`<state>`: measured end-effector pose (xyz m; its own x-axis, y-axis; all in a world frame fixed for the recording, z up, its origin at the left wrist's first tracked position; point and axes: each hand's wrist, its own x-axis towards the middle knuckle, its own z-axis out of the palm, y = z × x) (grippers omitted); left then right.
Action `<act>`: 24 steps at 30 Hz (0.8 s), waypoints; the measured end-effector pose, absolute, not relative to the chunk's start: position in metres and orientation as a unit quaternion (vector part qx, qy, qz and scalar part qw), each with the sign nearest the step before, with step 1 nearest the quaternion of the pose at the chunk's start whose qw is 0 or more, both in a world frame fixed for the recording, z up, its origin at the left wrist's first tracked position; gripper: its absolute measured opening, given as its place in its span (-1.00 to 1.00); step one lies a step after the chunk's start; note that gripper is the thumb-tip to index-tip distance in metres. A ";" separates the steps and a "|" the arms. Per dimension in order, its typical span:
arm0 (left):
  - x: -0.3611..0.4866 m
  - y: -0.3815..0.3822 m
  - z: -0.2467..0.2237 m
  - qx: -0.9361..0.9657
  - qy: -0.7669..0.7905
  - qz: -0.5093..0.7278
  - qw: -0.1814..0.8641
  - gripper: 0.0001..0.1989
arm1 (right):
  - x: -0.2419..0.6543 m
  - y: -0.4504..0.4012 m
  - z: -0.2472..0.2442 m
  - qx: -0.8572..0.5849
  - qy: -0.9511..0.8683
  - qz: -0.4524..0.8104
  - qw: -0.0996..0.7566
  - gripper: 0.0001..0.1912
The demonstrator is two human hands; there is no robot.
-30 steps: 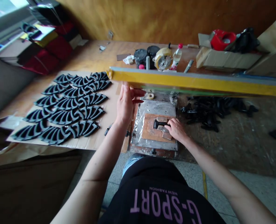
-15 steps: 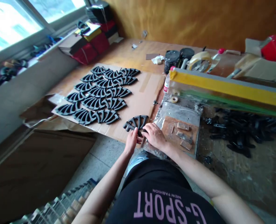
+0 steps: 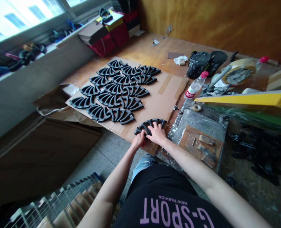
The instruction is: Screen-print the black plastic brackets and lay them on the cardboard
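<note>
A black fan-shaped piece with curved ribs (image 3: pixel 148 124) lies at the front edge of a cardboard sheet (image 3: pixel 152 100). My left hand (image 3: pixel 140 140) pinches its near left side with thumb and finger. From the right, my right hand (image 3: pixel 157 133) grips the piece, its fingers bent over the ribs. The palms hide part of the near edge. Farther off on the same sheet, several similar black fan-shaped pieces (image 3: pixel 127 116) sit in rows that fit closely together.
Right of the cardboard are a metal plate (image 3: pixel 205 122) with a wooden board (image 3: pixel 190 142), and a red-capped bottle (image 3: pixel 195 85). Black cups (image 3: pixel 199 65) and a tape roll (image 3: pixel 240 70) stand behind. Black parts (image 3: pixel 261 148) are heaped far right; a wire rack (image 3: pixel 59 201) stands lower left.
The view has swung left, so the bench appears farther right. My right hand has moved from the piece's right edge onto its ribs. My left hand stays at its near left side.
</note>
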<state>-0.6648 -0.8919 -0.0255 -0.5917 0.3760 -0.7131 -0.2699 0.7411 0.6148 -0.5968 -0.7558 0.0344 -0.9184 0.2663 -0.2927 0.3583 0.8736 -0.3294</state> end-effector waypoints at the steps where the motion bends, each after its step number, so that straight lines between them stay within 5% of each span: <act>1: -0.668 -0.891 -0.025 0.035 0.812 0.359 0.458 -0.19 | -0.601 -0.757 0.034 0.169 0.958 -0.187 0.135 -0.46; 12: -0.688 -0.860 -0.011 0.095 0.824 0.324 0.455 -0.12 | -0.642 -0.734 0.032 0.192 0.961 -0.132 0.149 -0.51; 24: -0.717 -0.840 0.000 0.224 0.874 0.267 0.338 -0.36 | -0.667 -0.712 0.032 0.216 0.960 -0.124 0.128 -0.57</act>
